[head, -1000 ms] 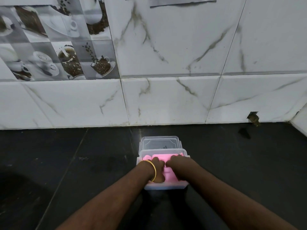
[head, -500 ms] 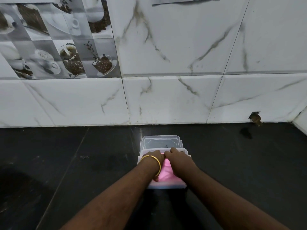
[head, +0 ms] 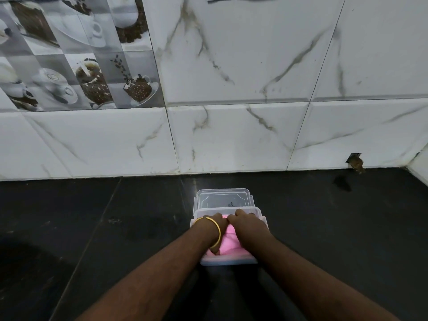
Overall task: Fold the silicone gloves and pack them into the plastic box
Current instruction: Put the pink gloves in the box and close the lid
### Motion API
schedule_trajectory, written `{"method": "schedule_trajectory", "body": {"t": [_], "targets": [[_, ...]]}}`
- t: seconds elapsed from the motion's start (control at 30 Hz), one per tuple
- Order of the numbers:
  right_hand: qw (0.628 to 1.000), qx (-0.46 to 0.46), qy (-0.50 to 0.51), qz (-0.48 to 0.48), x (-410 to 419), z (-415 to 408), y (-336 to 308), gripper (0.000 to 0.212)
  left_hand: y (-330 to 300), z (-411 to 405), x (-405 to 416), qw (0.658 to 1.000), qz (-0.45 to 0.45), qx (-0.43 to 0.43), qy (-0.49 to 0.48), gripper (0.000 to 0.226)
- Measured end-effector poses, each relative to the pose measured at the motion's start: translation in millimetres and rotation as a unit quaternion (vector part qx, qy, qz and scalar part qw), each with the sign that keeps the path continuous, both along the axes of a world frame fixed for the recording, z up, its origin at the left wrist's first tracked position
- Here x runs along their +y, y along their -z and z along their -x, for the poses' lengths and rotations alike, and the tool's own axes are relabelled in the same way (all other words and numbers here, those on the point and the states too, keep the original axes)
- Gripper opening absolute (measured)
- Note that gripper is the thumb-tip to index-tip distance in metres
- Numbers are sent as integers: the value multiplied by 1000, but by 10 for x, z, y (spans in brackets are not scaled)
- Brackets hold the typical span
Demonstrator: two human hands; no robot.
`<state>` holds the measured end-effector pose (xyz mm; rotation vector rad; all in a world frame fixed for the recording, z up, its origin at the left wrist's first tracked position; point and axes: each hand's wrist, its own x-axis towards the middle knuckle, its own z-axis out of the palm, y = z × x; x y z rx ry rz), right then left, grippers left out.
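Change: both hands have slid from the near half of the box to its far edge, uncovering more pink.
Wall point(head: 231, 135): white marbled tiles, coffee-cup picture tiles at upper left.
Bench point(head: 92, 228): dark, glossy.
Plastic box point(head: 228, 261): clear, on the bench.
Lid point(head: 223, 199): flat, just behind the box.
Silicone gloves point(head: 229, 242): pink, inside the box.
Left hand point(head: 214, 224): fingers curled down into the gloves.
Right hand point(head: 249, 224): the same, knuckles touching the left's.
Bangle point(head: 216, 230): gold, left wrist.
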<state>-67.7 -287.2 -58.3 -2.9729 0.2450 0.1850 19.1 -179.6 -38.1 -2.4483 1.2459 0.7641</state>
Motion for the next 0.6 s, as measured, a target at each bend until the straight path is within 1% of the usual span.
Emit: {"method": "schedule_trajectory", "body": {"t": [0.07, 0.13, 0.2, 0.23, 0.27, 0.3, 0.37, 0.43, 0.47, 0.53, 0.6], "targets": [[1000, 9, -5, -9, -30, 6, -22, 36, -52, -2, -2, 1000, 1, 10, 11, 87], [999, 13, -12, -28, -96, 10, -75, 40, -156, -51, 11, 998, 28, 46, 29, 68], [998, -3, -2, -66, -178, -25, -178, 38, -288, -154, 55, 991, 105, 87, 12, 48], [995, -20, 12, -92, -218, -58, -246, 34, -341, -222, 86, 981, 162, 104, -20, 40], [991, -43, 33, -121, -262, -100, -319, 29, -378, -294, 116, 964, 228, 120, -65, 31], [983, -75, 60, -155, -312, -143, -387, 23, -397, -366, 150, 940, 295, 129, -116, 21], [954, -146, 124, -230, -434, -233, -482, 14, -363, -515, 205, 888, 390, 111, -217, 8], [918, -184, 185, -299, -574, -313, -490, 11, -240, -678, 229, 855, 418, 69, -299, 13], [902, -190, 213, -324, -640, -353, -461, 11, -159, -757, 240, 848, 411, 57, -329, 16], [881, -177, 265, -350, -752, -425, -354, 16, -2, -875, 264, 851, 364, 51, -375, 26], [876, -144, 311, -340, -834, -495, -219, 22, 150, -954, 291, 855, 316, 60, -407, 38]]}}
